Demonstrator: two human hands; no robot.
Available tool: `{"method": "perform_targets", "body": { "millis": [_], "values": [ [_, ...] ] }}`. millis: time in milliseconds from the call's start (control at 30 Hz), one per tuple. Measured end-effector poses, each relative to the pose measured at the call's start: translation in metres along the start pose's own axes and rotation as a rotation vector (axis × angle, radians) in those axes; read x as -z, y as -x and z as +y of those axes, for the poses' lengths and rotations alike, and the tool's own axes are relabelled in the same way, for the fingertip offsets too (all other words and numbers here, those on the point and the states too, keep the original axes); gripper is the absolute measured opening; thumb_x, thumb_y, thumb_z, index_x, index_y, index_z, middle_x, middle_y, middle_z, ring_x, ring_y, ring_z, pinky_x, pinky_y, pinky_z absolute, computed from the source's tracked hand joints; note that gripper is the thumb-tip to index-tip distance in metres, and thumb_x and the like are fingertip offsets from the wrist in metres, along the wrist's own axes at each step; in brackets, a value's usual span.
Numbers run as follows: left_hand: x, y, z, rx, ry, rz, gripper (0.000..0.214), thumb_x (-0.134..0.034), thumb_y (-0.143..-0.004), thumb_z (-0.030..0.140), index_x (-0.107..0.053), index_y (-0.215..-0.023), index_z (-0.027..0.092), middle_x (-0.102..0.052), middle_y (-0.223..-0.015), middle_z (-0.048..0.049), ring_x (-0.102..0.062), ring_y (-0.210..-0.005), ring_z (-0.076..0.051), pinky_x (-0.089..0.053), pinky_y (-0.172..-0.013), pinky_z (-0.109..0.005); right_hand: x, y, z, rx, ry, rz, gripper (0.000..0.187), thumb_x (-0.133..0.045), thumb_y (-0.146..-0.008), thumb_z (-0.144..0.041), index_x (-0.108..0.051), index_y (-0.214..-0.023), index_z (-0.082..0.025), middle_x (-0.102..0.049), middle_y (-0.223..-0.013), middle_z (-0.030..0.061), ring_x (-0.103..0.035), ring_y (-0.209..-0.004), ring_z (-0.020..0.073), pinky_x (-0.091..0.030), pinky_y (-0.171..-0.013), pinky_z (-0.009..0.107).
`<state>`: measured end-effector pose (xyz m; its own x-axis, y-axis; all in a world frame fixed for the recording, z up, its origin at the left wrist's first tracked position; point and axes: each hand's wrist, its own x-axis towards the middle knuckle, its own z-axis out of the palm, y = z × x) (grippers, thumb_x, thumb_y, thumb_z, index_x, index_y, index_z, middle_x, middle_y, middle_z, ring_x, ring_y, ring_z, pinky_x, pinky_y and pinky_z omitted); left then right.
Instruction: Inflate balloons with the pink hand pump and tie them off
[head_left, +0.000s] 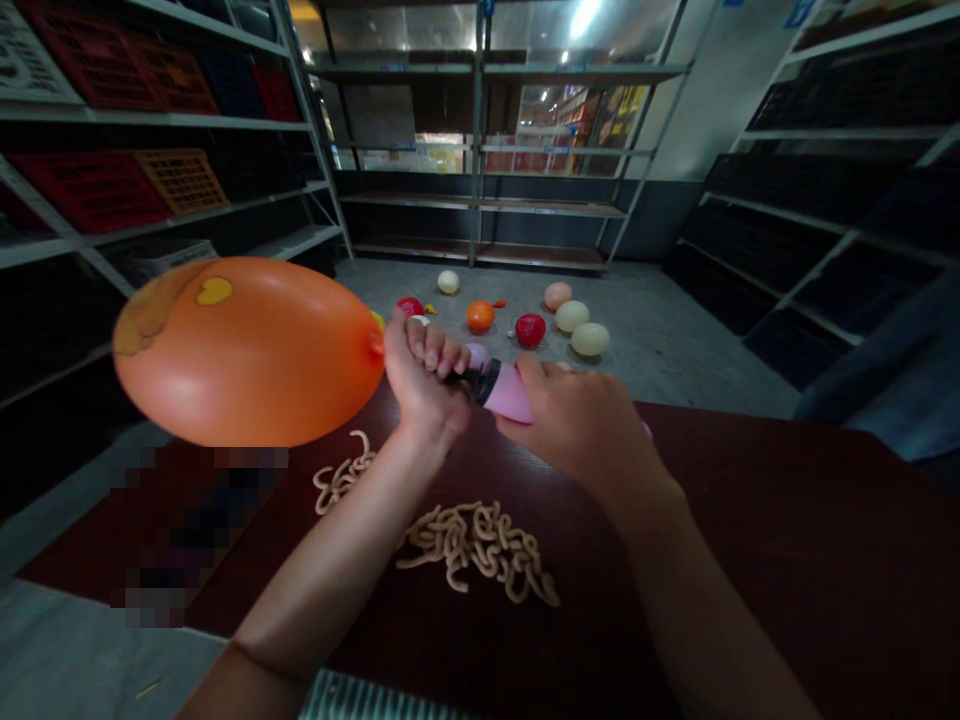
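A large inflated orange balloon (255, 350) with a yellow heart print stretches out to the left. My left hand (424, 375) is closed around its neck, where the black nozzle end of a pink hand pump (512, 392) enters my grip. The exact join of nozzle and balloon is hidden by my fingers. Wrapped round the pink barrel of the pump is my right hand (581, 420). Below my hands, a pile of tan, worm-like curly pieces (480, 545) lies on the dark red-brown table (720, 520), and a smaller bunch (345, 475) is beside my left forearm.
Several small balloons lie on the floor beyond the table, among them an orange one (480, 317), a red one (530, 330) and a pale one (590, 339). Metal shelving (477, 190) stands behind, with crates (90, 190) on the left racks. A ribbed grey item (367, 698) shows at the near edge.
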<state>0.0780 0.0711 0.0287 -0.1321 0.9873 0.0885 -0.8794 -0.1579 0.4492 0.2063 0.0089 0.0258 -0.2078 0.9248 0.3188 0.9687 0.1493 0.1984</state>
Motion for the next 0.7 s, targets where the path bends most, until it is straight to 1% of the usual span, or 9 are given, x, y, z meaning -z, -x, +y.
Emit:
{"method": "perform_targets", "body": {
  "millis": [67, 167, 333, 433, 533, 633, 700],
  "values": [
    [0.002, 0.002, -0.005, 0.027, -0.015, -0.002, 0.058, -0.056, -0.096, 0.038, -0.021, -0.055, 0.019, -0.020, -0.042, 0.0083, -0.021, -0.033, -0.005, -0.024, -0.037, -0.020, -0.003, -0.001, -0.003, 0.000, -0.017, 0.006, 0.041, -0.055, -0.088, -0.048, -0.058, -0.115, -0.017, -0.073, -0.091, 0.0135, -0.068, -0.075, 0.0275, -0.037, -0.057, 0.032],
    [0.003, -0.002, -0.004, 0.049, -0.021, 0.021, 0.056, -0.053, -0.098, 0.036, -0.021, -0.055, 0.019, -0.019, -0.042, 0.0085, -0.020, -0.032, -0.005, -0.024, -0.036, -0.020, -0.006, -0.001, -0.007, 0.004, -0.045, 0.016, 0.040, -0.054, -0.089, -0.044, -0.058, -0.116, -0.016, -0.073, -0.090, 0.0134, -0.068, -0.075, 0.0274, -0.039, -0.058, 0.032],
    [0.004, -0.015, 0.010, 0.080, -0.036, 0.021, 0.055, -0.051, -0.098, 0.032, -0.021, -0.054, 0.020, -0.019, -0.041, 0.0085, -0.020, -0.031, -0.005, -0.022, -0.035, -0.020, -0.005, -0.001, -0.020, -0.024, -0.100, 0.037, 0.039, -0.048, -0.092, -0.046, -0.060, -0.116, -0.016, -0.072, -0.091, 0.0129, -0.067, -0.075, 0.0269, -0.041, -0.059, 0.033],
    [0.005, -0.024, 0.020, 0.090, -0.021, 0.015, 0.053, -0.048, -0.099, 0.028, -0.021, -0.054, 0.020, -0.019, -0.040, 0.0086, -0.019, -0.030, -0.005, -0.020, -0.034, -0.021, -0.001, 0.000, -0.024, -0.045, -0.116, 0.033, 0.037, -0.051, -0.091, -0.047, -0.061, -0.111, -0.017, -0.072, -0.088, 0.0118, -0.067, -0.073, 0.0268, -0.039, -0.058, 0.033],
    [0.007, -0.033, 0.032, 0.069, -0.031, 0.035, 0.055, -0.052, -0.098, 0.029, -0.019, -0.054, 0.020, -0.019, -0.039, 0.0089, -0.018, -0.030, -0.005, -0.021, -0.034, -0.020, -0.001, 0.001, -0.019, -0.032, -0.160, -0.003, 0.036, -0.057, -0.089, -0.050, -0.062, -0.107, -0.019, -0.072, -0.085, 0.0090, -0.067, -0.074, 0.0253, -0.039, -0.059, 0.032],
    [0.011, -0.041, 0.045, 0.018, -0.038, 0.045, 0.056, -0.056, -0.096, 0.029, -0.019, -0.054, 0.019, -0.020, -0.039, 0.0088, -0.019, -0.030, -0.004, -0.021, -0.035, -0.019, -0.005, 0.001, -0.007, 0.014, -0.226, -0.035, 0.036, -0.059, -0.088, -0.054, -0.064, -0.104, -0.022, -0.073, -0.089, 0.0062, -0.067, -0.076, 0.0235, -0.039, -0.060, 0.031],
    [0.013, -0.045, 0.051, -0.009, -0.029, 0.039, 0.057, -0.057, -0.095, 0.027, -0.018, -0.054, 0.020, -0.020, -0.039, 0.0085, -0.019, -0.030, -0.004, -0.021, -0.035, -0.020, -0.006, 0.001, 0.000, 0.045, -0.270, -0.061, 0.037, -0.060, -0.087, -0.055, -0.063, -0.106, -0.023, -0.073, -0.093, 0.0053, -0.067, -0.078, 0.0229, -0.040, -0.060, 0.031]
  ]
}}
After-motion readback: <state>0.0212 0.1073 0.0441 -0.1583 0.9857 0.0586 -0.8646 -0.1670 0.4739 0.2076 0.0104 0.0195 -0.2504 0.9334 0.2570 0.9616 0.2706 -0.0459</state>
